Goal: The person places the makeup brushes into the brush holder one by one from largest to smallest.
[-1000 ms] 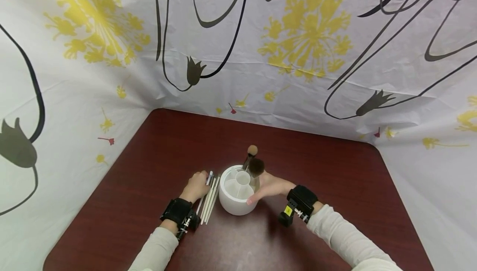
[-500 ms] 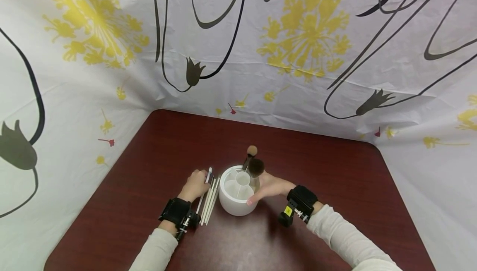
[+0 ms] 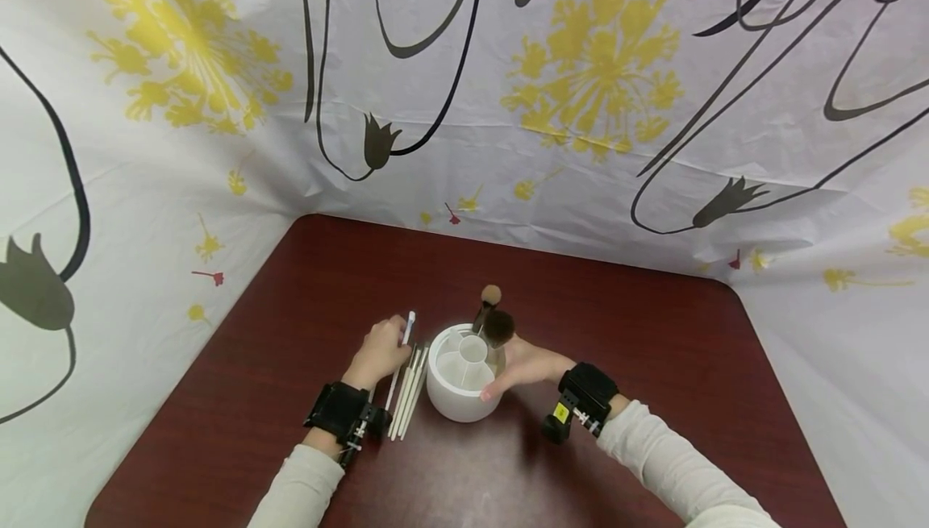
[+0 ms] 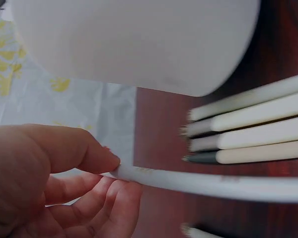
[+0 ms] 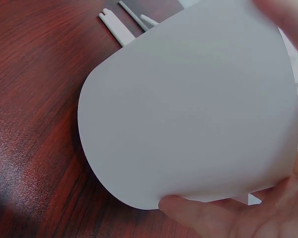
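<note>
In the left wrist view my left hand [image 4: 74, 183] pinches a slim white stick [image 4: 213, 186] with faint reddish print between thumb and fingers. The stick slants beside several thin brushes [image 4: 258, 141] with pale handles, lying side by side on the table. My right hand [image 3: 533, 363] grips the right side of a round white divided holder [image 3: 464, 403], thumb at the front, fingers partly hidden behind it. Two makeup brushes [image 3: 498, 326] stand in its back compartment, bristles up. The holder stands upright just right of the thin brushes.
The dark red-brown table [image 3: 617, 318] has rounded far corners. A white patterned cloth [image 3: 464, 157] hangs behind it and at both sides. Another thin brush [image 4: 201, 233] lies partly in view below the held stick.
My left hand has moved slightly away from me with the white stick, whose far end now reaches farther out. The right hand and the holder have stayed in place.
</note>
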`<state>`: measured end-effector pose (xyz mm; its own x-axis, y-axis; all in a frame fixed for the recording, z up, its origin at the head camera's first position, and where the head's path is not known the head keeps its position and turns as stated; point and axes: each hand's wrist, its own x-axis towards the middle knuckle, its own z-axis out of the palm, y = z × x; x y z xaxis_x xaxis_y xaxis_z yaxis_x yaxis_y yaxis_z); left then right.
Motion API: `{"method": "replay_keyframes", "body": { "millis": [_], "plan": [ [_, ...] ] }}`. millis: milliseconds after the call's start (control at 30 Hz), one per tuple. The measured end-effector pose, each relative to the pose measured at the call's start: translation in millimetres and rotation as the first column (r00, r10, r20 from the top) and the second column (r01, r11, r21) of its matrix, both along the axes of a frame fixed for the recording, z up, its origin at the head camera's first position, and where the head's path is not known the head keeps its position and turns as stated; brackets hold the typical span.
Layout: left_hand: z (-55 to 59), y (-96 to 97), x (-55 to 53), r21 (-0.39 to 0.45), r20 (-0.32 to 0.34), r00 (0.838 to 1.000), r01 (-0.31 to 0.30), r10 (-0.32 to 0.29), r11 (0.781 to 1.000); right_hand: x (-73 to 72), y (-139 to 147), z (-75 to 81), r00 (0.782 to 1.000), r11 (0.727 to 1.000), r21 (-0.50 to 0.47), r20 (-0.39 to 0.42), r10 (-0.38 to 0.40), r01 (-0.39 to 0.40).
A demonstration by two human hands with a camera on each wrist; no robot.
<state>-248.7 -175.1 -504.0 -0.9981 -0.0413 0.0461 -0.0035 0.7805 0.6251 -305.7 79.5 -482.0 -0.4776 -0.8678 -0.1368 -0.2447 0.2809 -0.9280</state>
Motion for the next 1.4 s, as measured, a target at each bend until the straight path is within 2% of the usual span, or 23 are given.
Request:
{"method": "replay_keyframes", "body": {
  "millis": [300, 667, 833, 1033, 1267, 1400],
  "plan": [
    [21.8, 3.0, 3.0, 0.036, -0.042, 0.999, -0.028, 0.029, 0.999, 1.7, -0.3, 0.0, 0.999, 1.000, -0.016, 0.035, -0.004, 0.005],
    [59.4, 9.7, 10.3, 0.156, -0.184, 0.982, -0.002, 0.032, 0.988, 2.4, -0.1, -0.3, 1.000, 1.000, 0.011, 0.016, -0.023, 0.023],
    [71.9, 13.8, 11.2, 0.180, -0.227, 0.973, 0.005, 0.036, 0.984, 2.1, 0.6, -0.6, 1.000, 1.000, 0.007, 0.021, -0.022, 0.022],
    [81.0, 18.0, 9.2, 0.196, -0.240, 0.970, 0.002, 0.046, 0.981, 1.3, 1.0, 0.0, 1.000, 1.000, -0.004, 0.023, -0.018, 0.019],
    [87.1, 21.4, 7.6, 0.156, -0.339, 0.941, 0.033, 0.022, 0.987, 1.3, 1.2, 1.1, 1.000, 1.000, -0.005, 0.022, -0.021, 0.021],
    [90.8, 23.5, 7.8, 0.180, -0.346, 0.938, 0.060, 0.006, 0.982, 1.0, 1.7, 0.9, 0.999, 1.000, 0.010, 0.020, -0.029, 0.029]
  ]
}}
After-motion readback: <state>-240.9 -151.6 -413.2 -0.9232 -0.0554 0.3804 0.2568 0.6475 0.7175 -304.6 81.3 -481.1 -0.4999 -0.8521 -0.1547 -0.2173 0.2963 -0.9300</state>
